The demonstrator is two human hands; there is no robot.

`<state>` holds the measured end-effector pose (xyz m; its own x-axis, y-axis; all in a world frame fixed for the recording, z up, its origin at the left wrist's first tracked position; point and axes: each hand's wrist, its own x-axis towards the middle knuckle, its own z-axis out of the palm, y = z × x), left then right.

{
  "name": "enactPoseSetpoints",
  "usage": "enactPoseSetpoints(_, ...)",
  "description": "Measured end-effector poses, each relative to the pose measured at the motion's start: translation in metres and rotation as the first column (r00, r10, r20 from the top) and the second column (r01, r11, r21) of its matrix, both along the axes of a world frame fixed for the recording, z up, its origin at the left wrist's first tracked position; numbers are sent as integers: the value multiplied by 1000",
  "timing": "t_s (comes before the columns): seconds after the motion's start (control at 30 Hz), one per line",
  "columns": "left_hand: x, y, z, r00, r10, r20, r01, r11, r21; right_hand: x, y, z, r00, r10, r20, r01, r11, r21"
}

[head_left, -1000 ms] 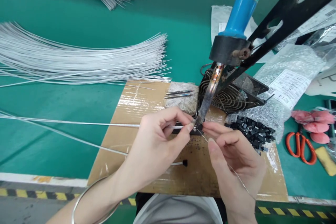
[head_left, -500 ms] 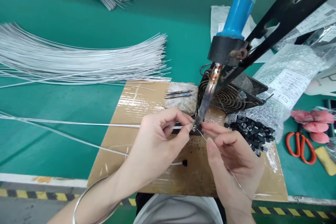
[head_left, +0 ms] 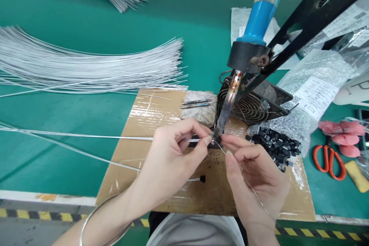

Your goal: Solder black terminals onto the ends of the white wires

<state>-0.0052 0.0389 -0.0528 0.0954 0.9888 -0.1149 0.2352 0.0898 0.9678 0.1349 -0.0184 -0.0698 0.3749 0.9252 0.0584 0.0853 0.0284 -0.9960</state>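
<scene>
My left hand (head_left: 175,153) pinches white wires (head_left: 132,138) close to their ends, and the wires trail off to the left. Between thumb and fingers, my right hand (head_left: 256,177) grips a thin strand of solder wire (head_left: 256,196) that runs down across the palm. Its upper end meets the tip of the soldering iron (head_left: 227,109), which a black stand arm (head_left: 305,27) holds pointing down. The exact joint at the tip is partly hidden by my fingertips. Below my left hand lies a finished-looking white wire with a black connector (head_left: 203,179).
A fan (head_left: 253,103) stands behind the iron. Small black connectors (head_left: 276,146) are heaped right, near orange-handled scissors (head_left: 329,162) and a yellow sponge (head_left: 357,176). White wire bundles (head_left: 95,65) lie left. Metal tips rest on a pale pad (head_left: 198,113); cardboard (head_left: 121,180) covers the table.
Both hands keep almost the same position at the iron's tip. The view has shifted very slightly, and no hold has changed.
</scene>
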Motion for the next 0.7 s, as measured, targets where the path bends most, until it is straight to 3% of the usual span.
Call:
enactPoseSetpoints(0.43, 1, -1, 0, 1000, 3, 29, -4, 999, 36, -1, -1, 1, 1000, -2, 19, 2, 1000, -1)
enactPoseSetpoints(0.7, 3, 1, -1, 1000, 10, 4, -10, 1000, 22, 9, 1, -11, 989, 69, 127, -85, 989, 121)
